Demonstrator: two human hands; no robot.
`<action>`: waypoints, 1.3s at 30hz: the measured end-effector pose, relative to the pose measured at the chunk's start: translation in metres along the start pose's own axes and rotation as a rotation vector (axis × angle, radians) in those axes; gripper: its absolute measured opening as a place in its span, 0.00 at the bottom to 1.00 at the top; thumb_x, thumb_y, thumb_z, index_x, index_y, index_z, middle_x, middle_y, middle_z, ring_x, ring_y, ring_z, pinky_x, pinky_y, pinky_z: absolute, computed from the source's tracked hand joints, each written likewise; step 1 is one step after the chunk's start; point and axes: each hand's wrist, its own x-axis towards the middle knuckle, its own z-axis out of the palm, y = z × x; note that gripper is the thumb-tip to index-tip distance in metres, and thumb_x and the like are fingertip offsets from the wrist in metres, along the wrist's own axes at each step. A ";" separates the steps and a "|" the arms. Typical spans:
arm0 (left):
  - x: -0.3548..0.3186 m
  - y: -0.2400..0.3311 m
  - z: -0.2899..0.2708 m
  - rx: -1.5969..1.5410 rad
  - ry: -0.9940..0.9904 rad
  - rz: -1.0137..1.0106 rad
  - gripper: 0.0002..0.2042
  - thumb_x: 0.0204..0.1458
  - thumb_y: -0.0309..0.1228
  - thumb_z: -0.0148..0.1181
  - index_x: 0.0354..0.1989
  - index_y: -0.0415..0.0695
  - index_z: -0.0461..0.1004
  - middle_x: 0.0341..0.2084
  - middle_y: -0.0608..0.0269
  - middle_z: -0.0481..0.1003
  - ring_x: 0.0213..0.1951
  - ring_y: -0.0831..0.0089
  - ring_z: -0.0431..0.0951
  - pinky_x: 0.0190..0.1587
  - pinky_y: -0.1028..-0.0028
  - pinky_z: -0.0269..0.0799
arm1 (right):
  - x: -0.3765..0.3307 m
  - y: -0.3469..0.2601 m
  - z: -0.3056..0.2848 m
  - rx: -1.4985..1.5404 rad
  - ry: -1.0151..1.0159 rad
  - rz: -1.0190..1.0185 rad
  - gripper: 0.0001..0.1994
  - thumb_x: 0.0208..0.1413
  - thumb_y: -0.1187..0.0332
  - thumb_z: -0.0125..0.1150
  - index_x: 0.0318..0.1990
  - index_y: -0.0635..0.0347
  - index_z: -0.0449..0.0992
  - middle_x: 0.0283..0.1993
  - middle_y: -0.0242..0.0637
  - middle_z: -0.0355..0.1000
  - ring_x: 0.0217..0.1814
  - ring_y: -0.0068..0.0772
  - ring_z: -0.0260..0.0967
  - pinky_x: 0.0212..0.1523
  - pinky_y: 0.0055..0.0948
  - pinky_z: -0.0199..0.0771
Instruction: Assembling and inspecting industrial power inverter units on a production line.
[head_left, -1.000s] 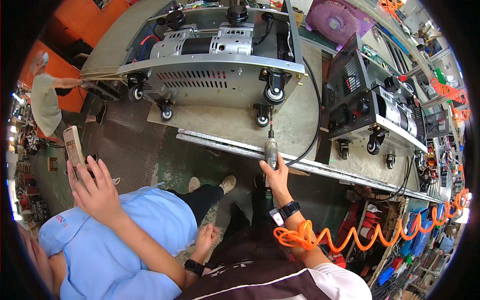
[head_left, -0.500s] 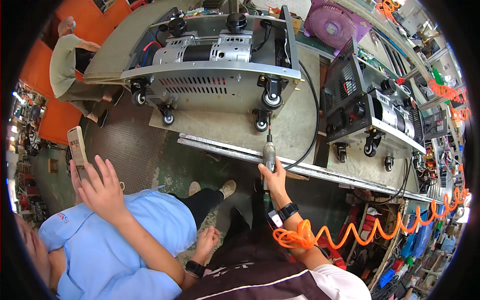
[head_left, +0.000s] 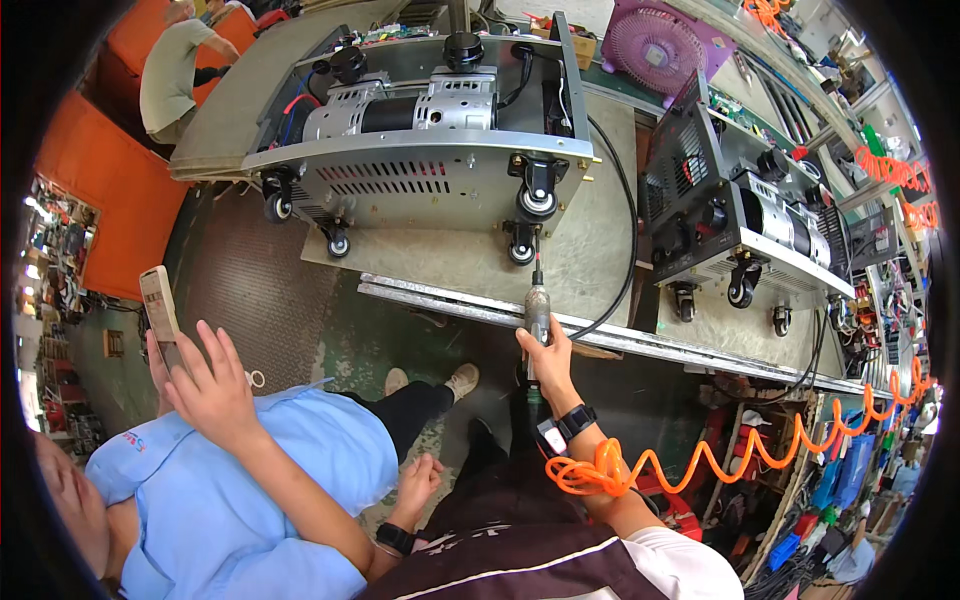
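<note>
My right hand (head_left: 548, 352) is wrapped round an air screwdriver (head_left: 537, 305) with a grey metal body. Its long bit points away from me and reaches the mount of a small swivel caster (head_left: 520, 245); whether it sits in a screw is too small to tell. The caster is on the near panel of a grey metal machine housing (head_left: 400, 190), tipped so that its casters face me. Inside the housing is a silver compressor motor (head_left: 455, 100) with black caps. My left hand (head_left: 416, 488) hangs low by my body, fingers curled; anything inside them is hidden.
An orange coiled hose (head_left: 720, 470) loops over my right forearm. A second machine (head_left: 750, 210) stands right on the metal-edged workbench (head_left: 590, 255), near a purple fan (head_left: 655, 50). Close on my left, a co-worker in blue (head_left: 250, 470) holds a phone (head_left: 158, 305). Another person (head_left: 175, 75) is farther back.
The person at the far left has moved farther back and bends forward. My view has shifted slightly. My right hand and the air screwdriver stay at the same caster; my left hand stays low.
</note>
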 end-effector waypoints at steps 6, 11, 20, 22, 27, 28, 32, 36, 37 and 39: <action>0.000 -0.004 -0.001 0.019 -0.009 0.012 0.18 0.60 0.43 0.37 0.28 0.42 0.65 0.12 0.73 0.58 0.13 0.86 0.53 0.14 0.84 0.46 | -0.005 -0.012 0.000 0.102 -0.043 0.055 0.15 0.46 0.71 0.62 0.42 0.62 0.68 0.22 0.28 0.65 0.20 0.17 0.61 0.20 0.17 0.60; -0.003 -0.003 -0.001 0.007 -0.005 -0.005 0.18 0.60 0.43 0.37 0.28 0.42 0.65 0.11 0.73 0.58 0.13 0.86 0.53 0.14 0.84 0.45 | -0.004 -0.011 -0.002 0.131 -0.077 0.048 0.17 0.45 0.71 0.63 0.43 0.63 0.68 0.23 0.28 0.66 0.19 0.17 0.61 0.20 0.17 0.61; -0.010 0.000 -0.001 0.010 -0.004 -0.038 0.18 0.60 0.44 0.36 0.28 0.43 0.64 0.11 0.73 0.57 0.13 0.86 0.52 0.14 0.83 0.45 | -0.004 -0.010 -0.002 0.120 -0.067 0.054 0.18 0.45 0.71 0.63 0.44 0.63 0.68 0.22 0.28 0.66 0.18 0.17 0.61 0.19 0.18 0.62; -0.016 0.002 -0.002 0.018 0.003 -0.036 0.18 0.60 0.44 0.36 0.28 0.43 0.64 0.11 0.73 0.57 0.13 0.86 0.52 0.14 0.83 0.45 | -0.004 -0.009 -0.001 0.139 -0.070 0.054 0.17 0.45 0.72 0.63 0.44 0.63 0.68 0.22 0.28 0.66 0.18 0.17 0.61 0.19 0.18 0.62; -0.020 -0.002 -0.001 -0.007 0.026 -0.016 0.17 0.60 0.42 0.37 0.27 0.43 0.65 0.11 0.75 0.56 0.13 0.87 0.51 0.15 0.83 0.44 | 0.003 -0.003 -0.012 0.228 -0.120 0.046 0.16 0.46 0.71 0.63 0.42 0.63 0.68 0.21 0.29 0.66 0.18 0.18 0.62 0.20 0.19 0.62; -0.025 -0.002 -0.002 0.003 0.039 -0.018 0.18 0.60 0.43 0.38 0.27 0.43 0.65 0.11 0.75 0.56 0.13 0.87 0.51 0.15 0.83 0.44 | 0.003 -0.003 -0.012 0.259 -0.151 0.063 0.16 0.46 0.70 0.63 0.42 0.63 0.68 0.21 0.29 0.65 0.19 0.19 0.62 0.20 0.19 0.62; -0.029 -0.008 -0.007 -0.020 -0.008 0.006 0.17 0.60 0.43 0.38 0.27 0.43 0.65 0.11 0.75 0.56 0.13 0.87 0.52 0.15 0.84 0.44 | 0.002 -0.003 -0.017 0.263 -0.171 0.037 0.17 0.46 0.68 0.64 0.42 0.62 0.68 0.21 0.29 0.65 0.18 0.18 0.61 0.19 0.18 0.62; -0.032 -0.008 -0.008 0.082 -0.023 0.000 0.17 0.60 0.42 0.39 0.27 0.43 0.66 0.11 0.75 0.56 0.13 0.87 0.52 0.15 0.84 0.45 | -0.004 -0.004 -0.022 0.064 -0.166 -0.001 0.21 0.43 0.65 0.64 0.45 0.64 0.67 0.29 0.32 0.67 0.28 0.22 0.64 0.29 0.22 0.66; -0.033 -0.008 -0.009 0.075 -0.027 0.007 0.17 0.60 0.42 0.39 0.27 0.42 0.66 0.11 0.75 0.57 0.13 0.87 0.52 0.15 0.83 0.45 | -0.005 -0.005 -0.019 0.002 -0.161 -0.019 0.24 0.42 0.64 0.64 0.46 0.65 0.66 0.32 0.33 0.68 0.32 0.23 0.65 0.33 0.24 0.67; -0.034 -0.009 -0.009 0.074 -0.026 0.018 0.17 0.59 0.41 0.39 0.27 0.42 0.66 0.12 0.75 0.57 0.14 0.87 0.52 0.16 0.83 0.45 | -0.010 -0.006 -0.016 -0.062 -0.170 0.007 0.29 0.40 0.61 0.64 0.50 0.66 0.64 0.38 0.41 0.69 0.41 0.34 0.67 0.42 0.29 0.66</action>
